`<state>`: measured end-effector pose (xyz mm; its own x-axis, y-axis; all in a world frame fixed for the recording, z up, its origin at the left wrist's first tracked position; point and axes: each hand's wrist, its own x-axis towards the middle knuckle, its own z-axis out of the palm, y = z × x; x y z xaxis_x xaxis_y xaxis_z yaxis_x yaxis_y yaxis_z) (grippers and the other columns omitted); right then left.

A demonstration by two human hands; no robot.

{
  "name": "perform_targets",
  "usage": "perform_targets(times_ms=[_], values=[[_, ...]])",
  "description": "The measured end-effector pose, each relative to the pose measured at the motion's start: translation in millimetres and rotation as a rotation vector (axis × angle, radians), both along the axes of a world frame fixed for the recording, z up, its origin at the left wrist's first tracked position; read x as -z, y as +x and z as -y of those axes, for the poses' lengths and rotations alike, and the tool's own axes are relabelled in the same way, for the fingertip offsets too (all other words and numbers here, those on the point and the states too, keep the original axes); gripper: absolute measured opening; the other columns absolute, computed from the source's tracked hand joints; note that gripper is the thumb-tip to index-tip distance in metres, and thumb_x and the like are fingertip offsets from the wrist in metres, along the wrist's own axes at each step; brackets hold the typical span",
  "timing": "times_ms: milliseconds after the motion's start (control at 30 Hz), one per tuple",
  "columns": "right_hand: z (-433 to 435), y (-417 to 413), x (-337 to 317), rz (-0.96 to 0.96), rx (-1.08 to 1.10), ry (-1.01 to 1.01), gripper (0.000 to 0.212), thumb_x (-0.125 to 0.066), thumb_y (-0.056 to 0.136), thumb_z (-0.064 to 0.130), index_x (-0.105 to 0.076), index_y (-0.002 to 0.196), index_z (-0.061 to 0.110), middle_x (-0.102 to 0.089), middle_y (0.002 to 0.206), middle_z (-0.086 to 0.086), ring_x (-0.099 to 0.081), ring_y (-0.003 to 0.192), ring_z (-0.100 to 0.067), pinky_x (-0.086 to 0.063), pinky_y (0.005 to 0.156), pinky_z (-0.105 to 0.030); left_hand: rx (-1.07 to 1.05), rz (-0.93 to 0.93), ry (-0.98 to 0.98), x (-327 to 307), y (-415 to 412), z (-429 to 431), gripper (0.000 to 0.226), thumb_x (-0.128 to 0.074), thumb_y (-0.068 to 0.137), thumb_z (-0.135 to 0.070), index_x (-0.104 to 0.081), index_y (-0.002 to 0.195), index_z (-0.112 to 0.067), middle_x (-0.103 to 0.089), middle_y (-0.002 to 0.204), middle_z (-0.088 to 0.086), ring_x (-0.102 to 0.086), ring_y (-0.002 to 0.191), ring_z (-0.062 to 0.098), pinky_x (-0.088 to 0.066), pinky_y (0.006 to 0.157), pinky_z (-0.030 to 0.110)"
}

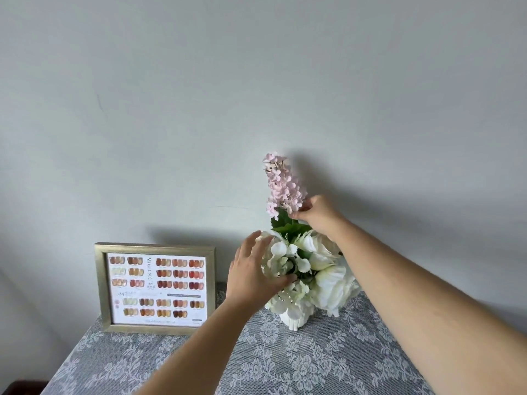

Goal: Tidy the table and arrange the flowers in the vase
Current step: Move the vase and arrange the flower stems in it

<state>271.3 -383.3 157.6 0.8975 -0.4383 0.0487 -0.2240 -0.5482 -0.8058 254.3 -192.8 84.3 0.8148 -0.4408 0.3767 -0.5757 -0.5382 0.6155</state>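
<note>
White vase holding white flowers, pink spray

We reach both bare forearms forward toward twelve o'clock: our left hand spread with fingers splayed, our right hand higher, fingertips pinched together.

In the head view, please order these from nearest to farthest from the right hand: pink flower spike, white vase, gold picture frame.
From the right hand:
1. Pink flower spike, touching its fingers.
2. White vase, below, under the white blooms.
3. Gold picture frame, far left, against the wall.
</note>
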Motion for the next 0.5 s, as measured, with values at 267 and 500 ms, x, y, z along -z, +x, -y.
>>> perform_targets(times_ms=[267,500], values=[[-2,-17,19,-0.024,0.009,-0.118,0.031,-0.075,0.073,0.018,-0.05,0.056,0.023,-0.054,0.057,0.008,-0.048,0.048,-0.006,-0.032,0.043,-0.018,0.0,-0.008,0.037,1,1,0,0.086,-0.074,0.057,-0.059,-0.039,0.132,-0.035,-0.028,0.147,-0.013,-0.033,0.13,0.012,-0.035,0.106,0.037],[-9,-19,19,-0.044,-0.039,-0.18,0.028,-0.073,0.071,0.016,-0.052,0.053,0.016,-0.052,0.052,0.004,-0.045,0.046,-0.011,-0.033,0.044,-0.022,0.033,-0.039,0.017,-1,0,5,0.088,-0.078,0.058,-0.05,-0.04,0.134,-0.027,-0.03,0.146,-0.008,-0.031,0.131,0.014,-0.027,0.101,0.024]])
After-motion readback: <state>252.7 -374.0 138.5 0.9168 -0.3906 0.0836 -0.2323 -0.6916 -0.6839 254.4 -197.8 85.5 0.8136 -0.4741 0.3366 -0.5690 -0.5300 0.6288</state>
